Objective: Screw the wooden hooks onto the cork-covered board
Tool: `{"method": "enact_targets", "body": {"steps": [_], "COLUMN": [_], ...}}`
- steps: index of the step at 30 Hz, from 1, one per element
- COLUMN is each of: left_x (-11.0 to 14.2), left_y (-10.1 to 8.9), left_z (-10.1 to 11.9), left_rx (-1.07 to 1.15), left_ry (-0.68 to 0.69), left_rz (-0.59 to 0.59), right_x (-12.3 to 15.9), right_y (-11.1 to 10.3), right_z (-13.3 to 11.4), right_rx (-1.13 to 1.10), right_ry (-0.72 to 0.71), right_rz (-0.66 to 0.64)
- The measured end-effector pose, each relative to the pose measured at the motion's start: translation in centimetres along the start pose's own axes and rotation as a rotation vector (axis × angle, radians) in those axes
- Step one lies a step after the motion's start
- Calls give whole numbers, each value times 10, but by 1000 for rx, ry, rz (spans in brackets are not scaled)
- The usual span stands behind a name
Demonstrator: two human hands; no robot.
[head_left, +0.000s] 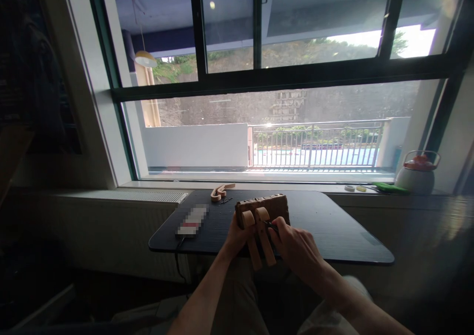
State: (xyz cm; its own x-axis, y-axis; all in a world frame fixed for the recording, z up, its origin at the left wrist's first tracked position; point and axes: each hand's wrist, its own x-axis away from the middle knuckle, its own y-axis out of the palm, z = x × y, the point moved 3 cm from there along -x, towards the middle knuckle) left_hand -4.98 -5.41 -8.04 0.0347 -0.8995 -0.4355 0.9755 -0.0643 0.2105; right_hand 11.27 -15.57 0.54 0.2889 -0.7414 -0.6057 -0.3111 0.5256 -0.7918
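Observation:
My left hand (237,237) is closed on the left side of a brown, box-like piece (277,205) with an uneven top edge, tilted up over the table's front edge. Two tan straps (268,248), leather-like, curve over its face and hang down past its lower side. My left thumb lies against the left strap. In the fingers of my right hand (296,243) is a slim dark tool (272,225), its tip at the right strap. Its exact kind is hidden by my fingers. More curled tan straps (219,192) lie at the table's back, beside small dark bits (226,200).
The dark table (340,236) has rounded corners and stands against the window sill. A blurred-out device (191,221) with a cable (177,263) lies at its left. On the sill at right are a white jug (415,178), a green item (390,188) and small round things.

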Motion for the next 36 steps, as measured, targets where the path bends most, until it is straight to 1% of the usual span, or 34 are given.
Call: {"method": "enact_targets", "body": {"steps": [2,7,10,14,17,19,24,28,31,34,36], "left_x": [-1,-1,-1,0,1,1,2,2,2,2,2], "left_y": [-1,-2,-2,-1,1,1,2,2,2,2,1], "left_z": [-2,-4,-2,1,2,3,7,8,7,5,4], "left_rx": [-6,-13,-11,2,11,15,23,19,15,17,17], "left_ry": [-5,-12,-13,-11,-13,-15,-21,-14,-16,-30,-37], "left_rz": [6,17,20,13,6,7,-2,0,9,10,12], "right_x": [-2,0,3,4,5,7,12,9,4,1,2], "right_y": [-5,-11,-11,-8,-2,2,10,7,-2,-11,-13], "right_z": [-2,-9,-12,-11,-7,-4,1,1,0,-3,-4], "right_rx": [38,209,264,266,193,118,-13,-32,-10,7,28], "right_ry": [-74,-312,-370,-372,-344,-278,-51,34,5,-89,-161], "right_rz": [13,65,73,105,117,125,115,73,40,20,12]}}
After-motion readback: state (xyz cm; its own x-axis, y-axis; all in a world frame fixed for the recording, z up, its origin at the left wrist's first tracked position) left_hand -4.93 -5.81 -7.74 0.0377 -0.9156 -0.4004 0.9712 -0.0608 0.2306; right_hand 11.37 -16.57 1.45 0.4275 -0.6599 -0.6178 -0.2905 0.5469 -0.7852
